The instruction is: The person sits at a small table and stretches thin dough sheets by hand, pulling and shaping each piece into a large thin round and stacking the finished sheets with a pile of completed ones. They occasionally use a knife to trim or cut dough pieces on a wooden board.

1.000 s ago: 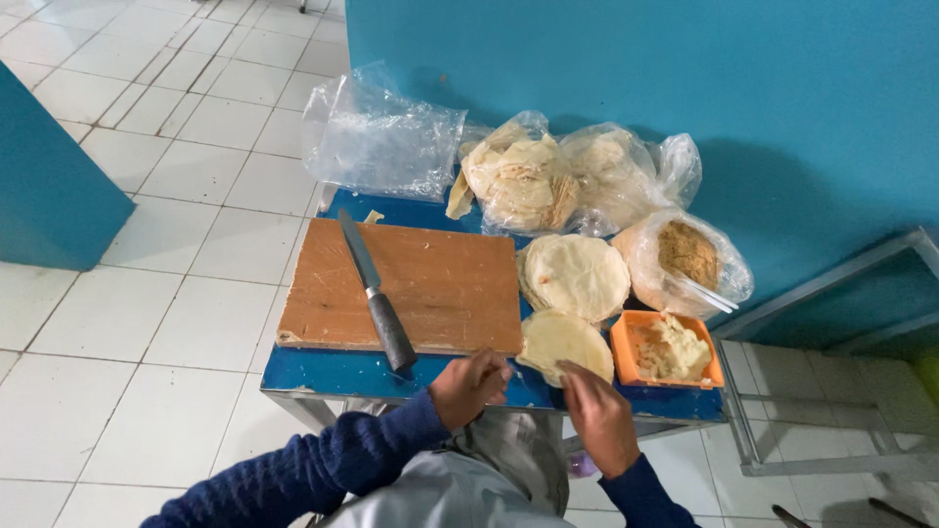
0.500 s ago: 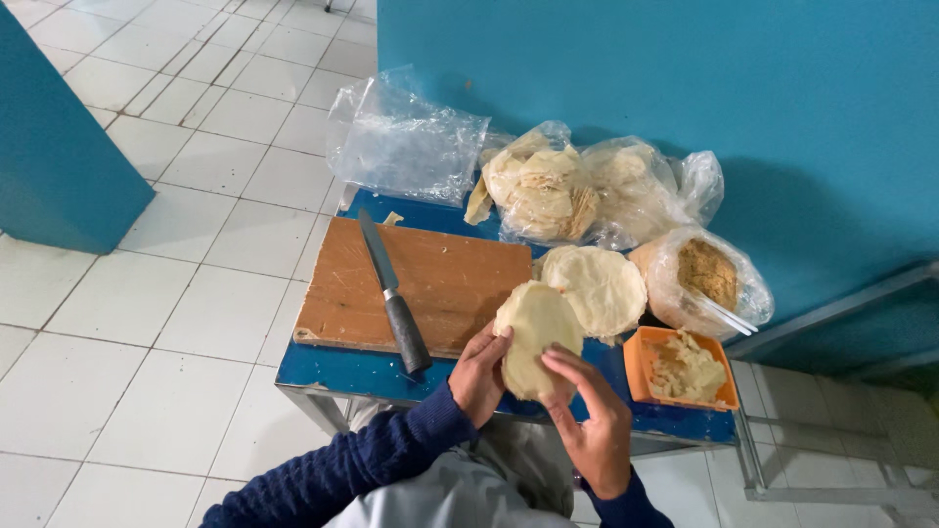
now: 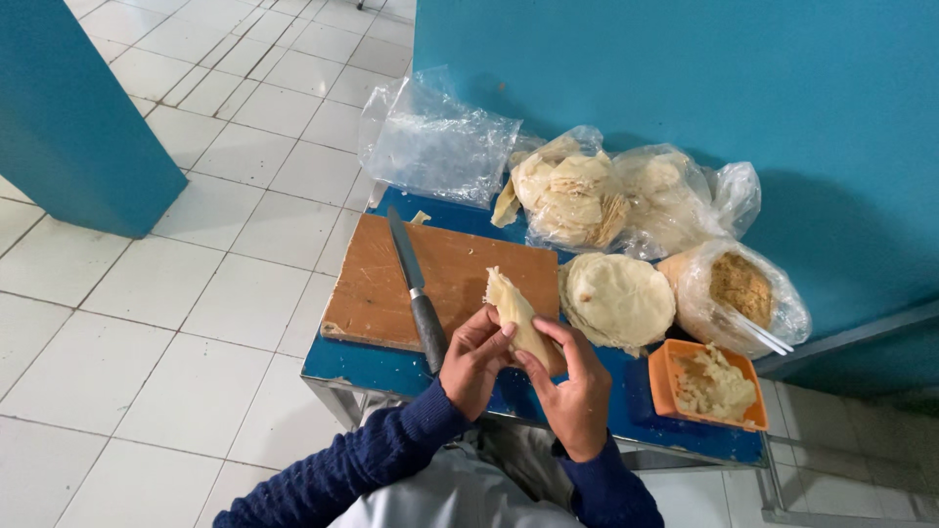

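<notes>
Seen from above, a person's left hand (image 3: 473,354) and right hand (image 3: 570,386) both grasp a pale, thin flatbread (image 3: 520,319), folded or rolled lengthwise and held just above the near edge of a wooden cutting board (image 3: 391,293). A knife (image 3: 419,291) lies on the board beside the left hand (untouched). A stack of flatbreads (image 3: 618,298) sits just right. Even fingertip pressure along the fold would likely keep the roll tight without tearing.

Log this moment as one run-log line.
left hand: grips folded flatbread | right hand: grips same flatbread | knife: lying on cutting board | flatbread stack: beside board
</notes>
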